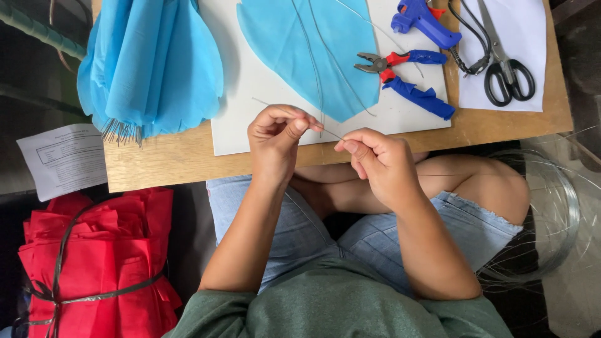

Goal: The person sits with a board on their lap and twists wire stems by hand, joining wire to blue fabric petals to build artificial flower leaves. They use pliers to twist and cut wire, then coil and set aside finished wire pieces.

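Pinching a thin wire [330, 133] between thumb and forefinger, my left hand [275, 139] and right hand [379, 161] meet just off the near edge of the wooden table [163, 159]; both hands are closed on the wire, which runs between them and on across the white board [250, 87]. A blue petal-shaped sheet [300, 50] lies on the board, far of my hands, with more wires crossing it. To its right lie red-and-blue pliers [407, 75], a blue glue gun [426, 22] and black scissors [507, 62]. A bundle of blue petals [150, 62] overhangs the table's left side. Below it, at near left, sits a tied stack of red fabric [94, 263]; a wire coil [551, 213] rests at right.
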